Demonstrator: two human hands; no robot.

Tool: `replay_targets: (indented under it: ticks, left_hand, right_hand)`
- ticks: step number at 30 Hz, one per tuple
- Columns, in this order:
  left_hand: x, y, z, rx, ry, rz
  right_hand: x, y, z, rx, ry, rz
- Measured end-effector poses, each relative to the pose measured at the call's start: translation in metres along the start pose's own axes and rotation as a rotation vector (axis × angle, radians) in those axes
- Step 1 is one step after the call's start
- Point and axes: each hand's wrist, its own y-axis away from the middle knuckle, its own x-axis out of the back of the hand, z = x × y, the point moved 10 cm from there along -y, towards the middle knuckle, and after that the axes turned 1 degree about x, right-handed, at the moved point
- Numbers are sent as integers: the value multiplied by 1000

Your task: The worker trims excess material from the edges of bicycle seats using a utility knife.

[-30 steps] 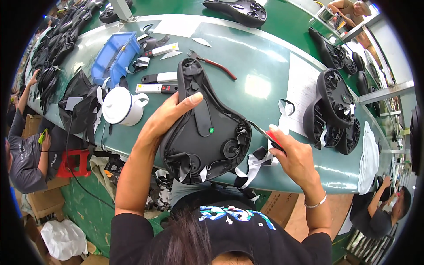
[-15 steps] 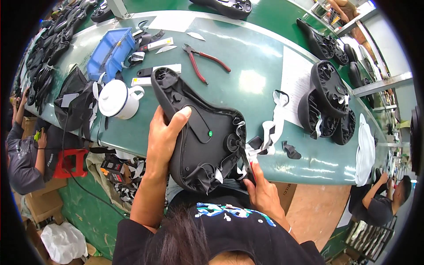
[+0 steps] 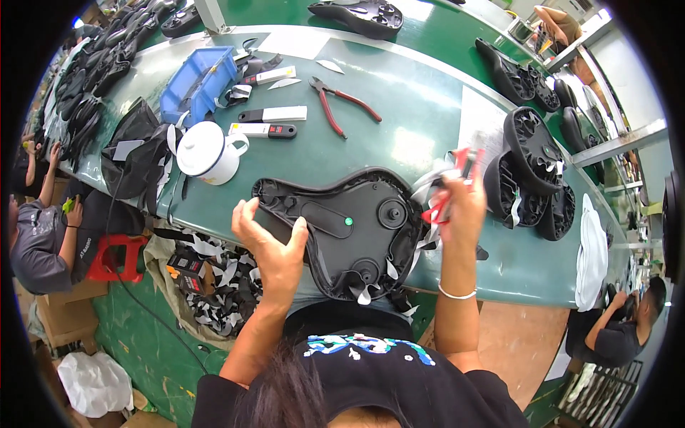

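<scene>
A black bicycle saddle (image 3: 325, 239), underside up, lies across the table's near edge over my lap. Its nose points left, and loose grey-white cover edges show at its wide end. My left hand (image 3: 275, 246) is beside the nose, thumb and fingers spread apart; whether they touch it I cannot tell. Just past the wide end, my right hand (image 3: 464, 203) is raised, closed around a red hand tool (image 3: 437, 211) blurred by motion. Pale strips of trim show partly behind that hand.
Red-handled cutters (image 3: 330, 107), snap-off knives (image 3: 262, 130), a white enamel mug (image 3: 208, 153) and a blue bin (image 3: 196, 85) lie beyond. Stacked saddles (image 3: 531, 153) stand at right. A scrap-filled sack (image 3: 221, 299) sits below the table. Other people work on both sides.
The saddle has turned and been lowered, its nose now pointing left. My left hand has loosened from it. My right hand has risen and moved right and away with the red tool.
</scene>
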Motion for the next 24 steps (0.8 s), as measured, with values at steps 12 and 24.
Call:
replay_targets:
  ticks: [12,24]
  left_hand:
    - [-118,-50,107,-585,-127,-638]
    - [-125,-40,87,-411,-236,-675]
  right_hand:
    - [-25,100,-64,206,744,-765]
    - [-24,91,-15,398,1826,-820]
